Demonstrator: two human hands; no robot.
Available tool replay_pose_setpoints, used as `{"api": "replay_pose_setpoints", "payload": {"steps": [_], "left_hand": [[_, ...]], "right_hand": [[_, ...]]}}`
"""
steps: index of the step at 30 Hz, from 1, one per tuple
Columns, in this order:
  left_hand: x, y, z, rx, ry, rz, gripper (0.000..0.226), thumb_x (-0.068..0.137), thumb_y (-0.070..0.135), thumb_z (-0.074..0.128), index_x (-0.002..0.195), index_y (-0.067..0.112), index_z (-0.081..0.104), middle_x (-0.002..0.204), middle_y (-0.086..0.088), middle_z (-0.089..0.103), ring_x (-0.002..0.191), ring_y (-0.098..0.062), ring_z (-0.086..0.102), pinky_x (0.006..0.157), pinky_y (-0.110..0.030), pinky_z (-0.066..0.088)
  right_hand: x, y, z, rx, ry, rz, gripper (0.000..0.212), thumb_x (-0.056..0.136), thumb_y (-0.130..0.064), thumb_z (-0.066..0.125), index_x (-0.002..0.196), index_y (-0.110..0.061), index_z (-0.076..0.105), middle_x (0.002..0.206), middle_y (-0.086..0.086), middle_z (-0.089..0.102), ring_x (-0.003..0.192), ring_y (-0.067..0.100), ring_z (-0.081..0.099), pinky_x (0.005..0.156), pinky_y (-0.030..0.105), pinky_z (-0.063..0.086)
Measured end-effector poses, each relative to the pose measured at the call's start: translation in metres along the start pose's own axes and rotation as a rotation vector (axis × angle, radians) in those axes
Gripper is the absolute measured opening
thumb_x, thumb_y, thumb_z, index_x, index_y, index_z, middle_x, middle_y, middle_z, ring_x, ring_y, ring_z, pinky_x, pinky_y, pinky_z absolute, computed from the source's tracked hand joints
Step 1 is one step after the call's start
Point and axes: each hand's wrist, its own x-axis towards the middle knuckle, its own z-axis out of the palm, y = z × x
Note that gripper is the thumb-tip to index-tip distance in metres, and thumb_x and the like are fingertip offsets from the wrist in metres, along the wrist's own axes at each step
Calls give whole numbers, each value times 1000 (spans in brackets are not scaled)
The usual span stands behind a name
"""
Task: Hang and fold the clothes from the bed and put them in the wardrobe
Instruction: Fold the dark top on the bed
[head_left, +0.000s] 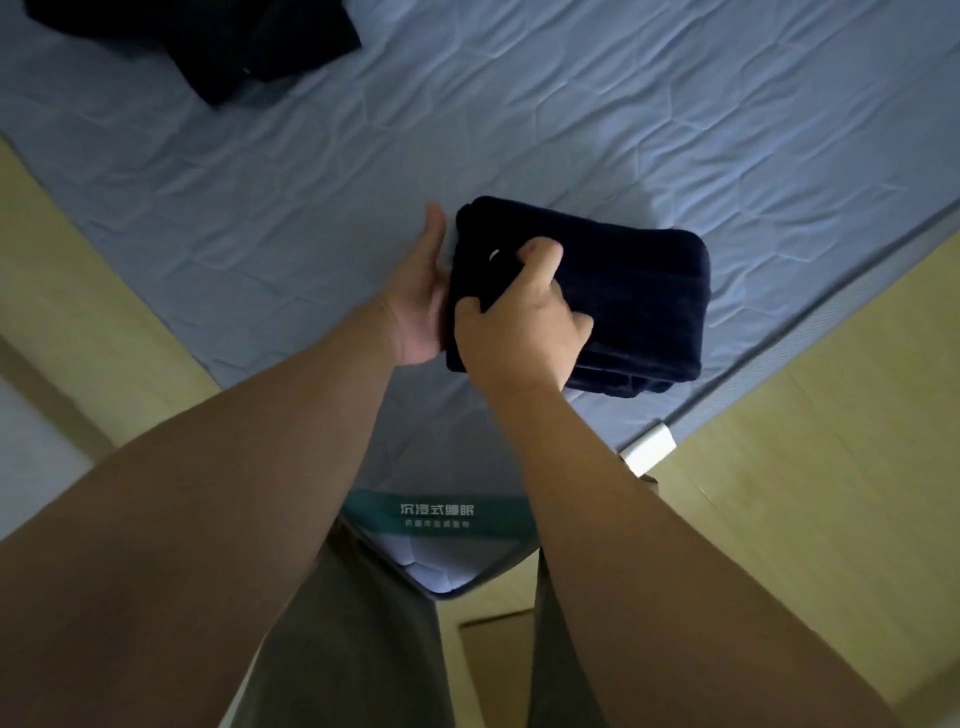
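Right hand (519, 322) is gripping the bundle (623, 291) at its near edge, fingers curled. Left hand (421, 296) is pressing flat, fingers straight, at its 9 o'clock. Bundle is sitting mid-frame near the bed (519, 130) corner. Risk: one-sided grip letting layers slide apart on lift.

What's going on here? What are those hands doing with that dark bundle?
A person is sorting clothes on the bed. Both hands are on a folded dark garment near the bed's corner. The right hand grips its near edge, and the left hand presses against its side. Another dark piece of clothing lies unfolded farther up the bed, not yet done. No wardrobe is in view.
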Motion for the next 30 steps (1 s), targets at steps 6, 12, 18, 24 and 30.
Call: {"api": "replay_pose_setpoints", "payload": {"steps": [6,12,18,24,30], "left_hand": [[-1,6,8,312,146,129,52,88,48,70,126,12,66,112,-8,75,106,-24,71,89,-37,57],[30,6,22,497,599,217,73,79,67,60,137,23,58,128,-4,66,116,-27,63,102,-47,50],[54,9,49,726,824,91,72,99,66,33,154,20,32,152,-9,44,135,-34,46,107,-42,38],[85,3,22,755,885,192,93,82,80,50,145,12,43,146,-8,53,134,-29,49,110,-31,36],[101,-9,21,828,895,161,111,70,95,33,144,14,49,144,-8,54,132,-28,51,110,-32,37]], "right_hand": [[0,22,-16,842,-196,269,22,89,-12,49,107,-21,57,75,4,70,67,17,63,75,43,56],[48,72,-57,295,493,355,28,94,-37,53,116,-20,57,111,-5,63,106,16,60,93,39,46],[74,105,-31,403,56,750,73,97,-69,23,153,-23,30,145,13,51,129,36,50,101,45,38],[101,131,3,255,184,691,75,93,-72,15,147,-24,32,139,11,53,123,36,53,103,53,40],[118,157,35,182,300,652,69,96,-67,17,147,-23,33,142,10,51,126,34,51,104,54,37]]}}
